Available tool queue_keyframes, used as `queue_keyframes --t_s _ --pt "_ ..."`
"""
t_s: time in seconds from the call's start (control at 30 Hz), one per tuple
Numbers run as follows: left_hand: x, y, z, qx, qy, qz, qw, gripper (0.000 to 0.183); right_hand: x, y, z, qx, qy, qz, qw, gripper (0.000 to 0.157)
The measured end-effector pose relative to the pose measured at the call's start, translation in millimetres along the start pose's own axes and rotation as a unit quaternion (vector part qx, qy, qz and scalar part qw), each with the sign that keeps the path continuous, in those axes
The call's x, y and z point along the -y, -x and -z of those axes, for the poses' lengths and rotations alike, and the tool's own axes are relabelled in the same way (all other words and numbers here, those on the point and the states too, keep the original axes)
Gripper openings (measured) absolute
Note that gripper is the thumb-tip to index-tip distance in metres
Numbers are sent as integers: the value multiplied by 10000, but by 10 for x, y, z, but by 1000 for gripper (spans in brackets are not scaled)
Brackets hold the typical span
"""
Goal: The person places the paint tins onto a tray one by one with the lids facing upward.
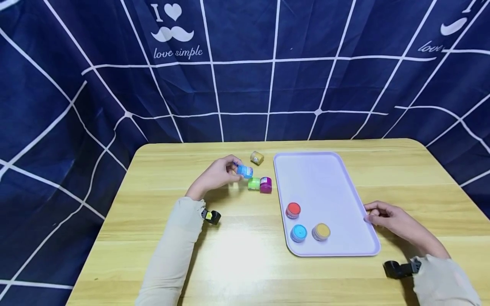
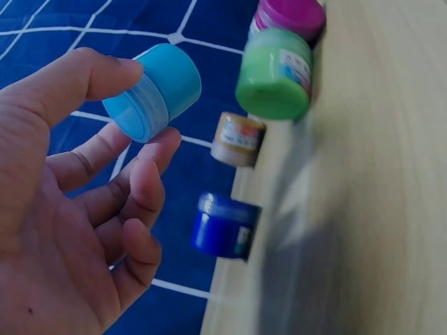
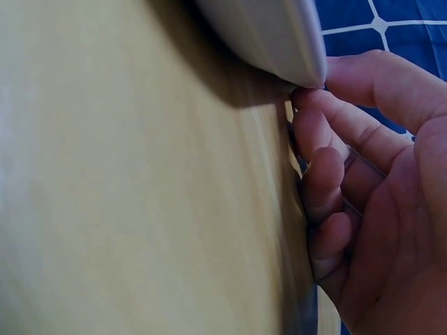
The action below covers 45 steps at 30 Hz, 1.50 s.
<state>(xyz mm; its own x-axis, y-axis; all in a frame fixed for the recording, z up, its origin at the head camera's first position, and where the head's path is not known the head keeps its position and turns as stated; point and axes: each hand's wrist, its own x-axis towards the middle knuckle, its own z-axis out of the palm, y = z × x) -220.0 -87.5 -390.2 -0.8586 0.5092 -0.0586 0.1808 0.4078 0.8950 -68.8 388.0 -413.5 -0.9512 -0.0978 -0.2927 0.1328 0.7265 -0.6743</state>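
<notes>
My left hand (image 1: 217, 173) pinches a small light blue paint jar (image 2: 164, 87) between thumb and fingers, held above the table. Just right of it, a green jar (image 1: 254, 183) and a purple jar (image 1: 266, 185) lie touching on their sides. A tan-gold jar (image 1: 257, 158) lies farther back. In the left wrist view a dark blue jar (image 2: 225, 227) stands out; my hand mostly covers it in the head view. On the right, my right hand (image 1: 396, 221) grips the right rim of a pale lilac tray (image 1: 317, 182) between thumb and fingers.
Inside the tray's near left part stand three jars: a red-lidded jar (image 1: 293, 210), a blue-lidded jar (image 1: 298, 233) and a gold-lidded jar (image 1: 321, 231). The wooden table (image 1: 237, 255) ends at a dark blue, white-lined curtain (image 1: 245, 93).
</notes>
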Motion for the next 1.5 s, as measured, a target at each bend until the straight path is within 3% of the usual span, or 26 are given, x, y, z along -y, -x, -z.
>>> queue_keyframes --t_s 0.17,0.6,0.83,1.13,1.5 --pt "-137 14 -45 34 92 -121 9999 35 -6 0 -1 -3 -12 -20 10000 39" --pt "-466 0 -159 244 -8 -809 9964 34 -10 12 -2 -82 49 -5 10000 39" --pt "-615 -33 -280 460 -259 -1015 9934 34 -34 19 -10 -134 44 74 9999 36" --pt "-779 -126 -530 830 -447 -1204 9882 35 -16 -2 8 -77 63 -10 9999 38" --pt "-870 -247 -905 1265 -815 -1443 9780 37 -17 -23 14 -48 16 7 10000 38"
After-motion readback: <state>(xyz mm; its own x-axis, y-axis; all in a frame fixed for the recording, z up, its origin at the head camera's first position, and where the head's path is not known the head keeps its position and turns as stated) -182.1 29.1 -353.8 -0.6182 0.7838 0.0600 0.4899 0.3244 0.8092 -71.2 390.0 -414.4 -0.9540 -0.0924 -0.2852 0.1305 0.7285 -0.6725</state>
